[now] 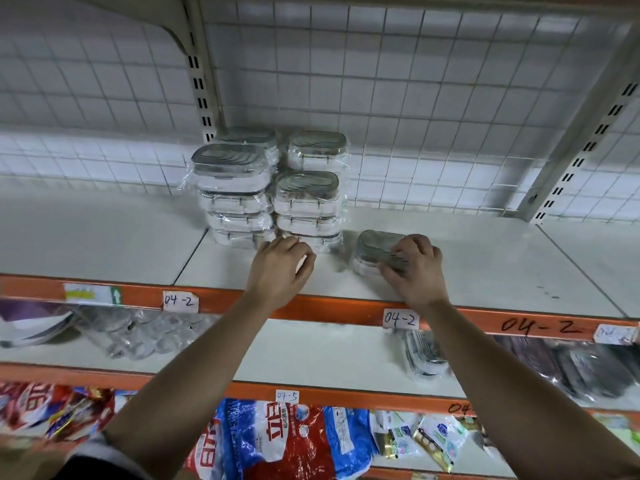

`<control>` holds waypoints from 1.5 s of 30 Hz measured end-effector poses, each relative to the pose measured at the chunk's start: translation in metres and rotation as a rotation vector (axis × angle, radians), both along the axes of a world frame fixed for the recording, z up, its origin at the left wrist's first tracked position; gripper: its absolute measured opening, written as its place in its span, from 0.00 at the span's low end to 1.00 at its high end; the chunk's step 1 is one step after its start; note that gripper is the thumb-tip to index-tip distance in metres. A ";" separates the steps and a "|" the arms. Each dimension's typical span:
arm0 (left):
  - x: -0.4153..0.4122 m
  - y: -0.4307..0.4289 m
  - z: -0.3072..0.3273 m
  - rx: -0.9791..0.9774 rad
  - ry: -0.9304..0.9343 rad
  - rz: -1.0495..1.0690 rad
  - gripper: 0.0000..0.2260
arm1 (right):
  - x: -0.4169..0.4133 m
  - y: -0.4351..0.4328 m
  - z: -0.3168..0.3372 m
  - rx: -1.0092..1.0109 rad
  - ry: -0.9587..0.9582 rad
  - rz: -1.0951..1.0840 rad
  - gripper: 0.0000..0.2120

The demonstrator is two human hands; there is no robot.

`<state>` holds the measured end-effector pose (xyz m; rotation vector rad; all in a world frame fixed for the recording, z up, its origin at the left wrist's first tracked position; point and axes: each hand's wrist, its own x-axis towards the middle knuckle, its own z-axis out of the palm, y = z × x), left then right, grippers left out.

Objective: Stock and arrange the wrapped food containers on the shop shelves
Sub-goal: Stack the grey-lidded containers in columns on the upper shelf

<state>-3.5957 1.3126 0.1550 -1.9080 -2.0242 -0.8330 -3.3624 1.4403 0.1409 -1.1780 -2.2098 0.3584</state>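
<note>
Several clear, plastic-wrapped food containers with grey lids form a left stack (235, 188) and a right stack (308, 202) on the white shelf (485, 265). More of them stand behind. A single wrapped container (372, 252) lies flat to the right of the stacks. My right hand (415, 268) grips its near right end, fingers curled over the lid. My left hand (282, 268) hovers at the foot of the right stack with loosely curled fingers, its fingertips touching or almost touching the lowest container. It holds nothing.
An orange shelf edge (311, 303) carries labels reading 04-2. The shelf below holds wrapped glass jars (138, 332) at left and more wrapped containers (426, 355) at right. Detergent bags (277, 441) lie on the lowest shelf. A wire grid backs the shelf, with slotted uprights at both sides.
</note>
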 end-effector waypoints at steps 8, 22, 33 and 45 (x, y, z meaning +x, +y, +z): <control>0.000 0.001 -0.017 0.048 -0.072 0.096 0.14 | -0.007 -0.008 0.025 0.189 0.419 -0.137 0.21; 0.002 -0.001 -0.013 -0.001 0.001 0.089 0.11 | -0.126 0.008 0.094 0.294 0.223 0.171 0.16; 0.000 0.000 -0.016 0.013 0.032 0.061 0.11 | -0.151 0.009 0.100 0.417 0.031 0.126 0.20; 0.000 0.002 -0.015 -0.073 0.026 0.103 0.09 | -0.063 -0.017 0.084 0.282 0.053 0.139 0.19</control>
